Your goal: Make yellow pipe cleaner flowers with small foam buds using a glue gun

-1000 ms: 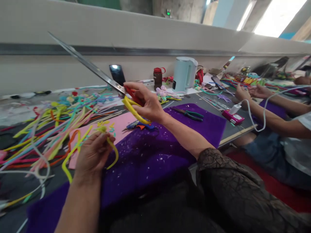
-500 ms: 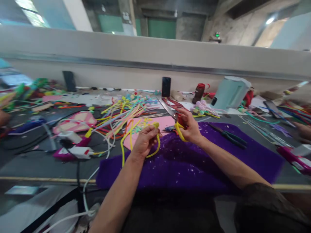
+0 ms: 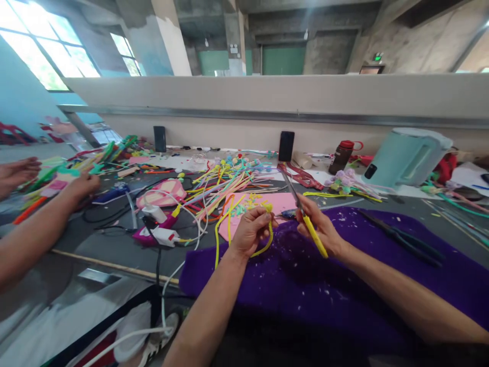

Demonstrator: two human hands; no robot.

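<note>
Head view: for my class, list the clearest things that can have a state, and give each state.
Yellow stem: bent, pinched
Left hand: closed on the stem
Scissors: held, blades seemingly together
Right hand: gripping the scissors
Pliers: lying on purple cloth, opening unclear
Kettle: standing, lid closed
Bottle: standing, red cap on
Middle phone: propped up, screen dark
Green sign: lit

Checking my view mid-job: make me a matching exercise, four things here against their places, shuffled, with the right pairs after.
Things
1. Scissors
2. Yellow fuzzy stem
3. Pliers
4. Kettle

Places
A. Lying on the purple cloth
B. In the wearer's left hand
C. Right of the red-lidded bottle
D. In the wearer's right hand

Pairs: 1-D, 2-B, 3-A, 4-C
</note>
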